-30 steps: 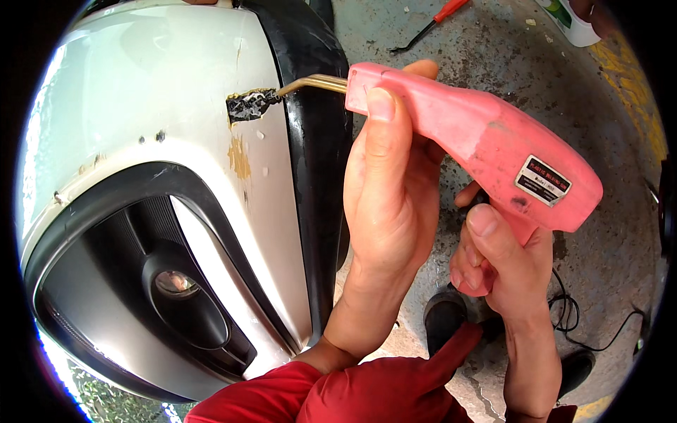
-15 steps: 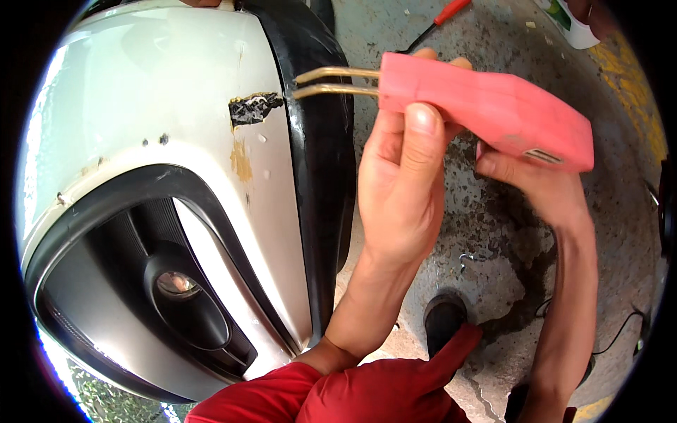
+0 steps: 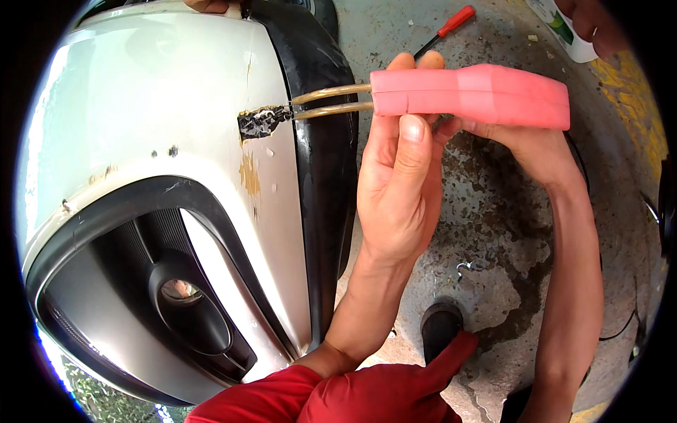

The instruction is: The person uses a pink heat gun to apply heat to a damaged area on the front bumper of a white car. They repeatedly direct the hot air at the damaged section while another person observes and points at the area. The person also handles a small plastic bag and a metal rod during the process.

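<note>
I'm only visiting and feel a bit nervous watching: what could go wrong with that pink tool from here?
The metal prongs of the pink tool end at or near the dark damaged patch; a slip might scratch the white panel or black trim.

The left hand holds the tool's front, close behind the prongs; if they are hot, which I can't tell, sliding forward could burn it.

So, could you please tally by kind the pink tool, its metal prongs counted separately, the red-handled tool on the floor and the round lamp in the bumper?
Pink tool: 1
Metal prongs: 2
Red-handled tool: 1
Round lamp: 1
Total: 5
</note>
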The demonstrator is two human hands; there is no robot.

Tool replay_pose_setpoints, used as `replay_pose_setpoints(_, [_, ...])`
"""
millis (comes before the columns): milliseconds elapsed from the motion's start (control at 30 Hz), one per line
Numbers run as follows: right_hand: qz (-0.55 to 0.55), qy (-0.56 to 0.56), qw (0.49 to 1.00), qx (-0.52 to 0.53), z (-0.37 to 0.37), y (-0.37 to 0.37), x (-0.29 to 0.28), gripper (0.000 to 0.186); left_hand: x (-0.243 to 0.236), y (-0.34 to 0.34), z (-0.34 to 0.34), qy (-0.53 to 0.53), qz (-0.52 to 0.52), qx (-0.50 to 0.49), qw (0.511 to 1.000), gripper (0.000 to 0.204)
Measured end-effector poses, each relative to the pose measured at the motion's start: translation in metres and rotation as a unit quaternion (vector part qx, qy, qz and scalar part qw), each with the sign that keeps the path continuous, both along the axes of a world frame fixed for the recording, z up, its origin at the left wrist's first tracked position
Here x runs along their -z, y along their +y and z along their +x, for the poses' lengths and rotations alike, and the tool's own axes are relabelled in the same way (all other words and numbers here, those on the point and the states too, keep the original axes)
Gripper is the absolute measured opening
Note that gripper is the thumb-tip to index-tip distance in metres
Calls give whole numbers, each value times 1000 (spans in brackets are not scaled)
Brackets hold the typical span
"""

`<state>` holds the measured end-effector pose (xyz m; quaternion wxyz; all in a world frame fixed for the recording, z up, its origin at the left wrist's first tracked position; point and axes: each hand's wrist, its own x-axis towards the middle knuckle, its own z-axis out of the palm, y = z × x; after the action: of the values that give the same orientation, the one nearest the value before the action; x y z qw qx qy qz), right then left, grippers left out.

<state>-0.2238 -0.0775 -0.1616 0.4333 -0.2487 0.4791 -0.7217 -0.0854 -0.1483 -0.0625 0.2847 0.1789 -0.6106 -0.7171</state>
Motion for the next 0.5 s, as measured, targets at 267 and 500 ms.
replay_pose_setpoints(267, [-10, -14, 1000, 1, -3, -7, -2, 38, -1, -2, -1, 5, 4, -8, 1000, 58])
replay_pose_setpoints(500, [-17, -10, 1000, -17, -6, -10, -2, 34, -1, -4, -1, 1, 3, -13, 1000, 58])
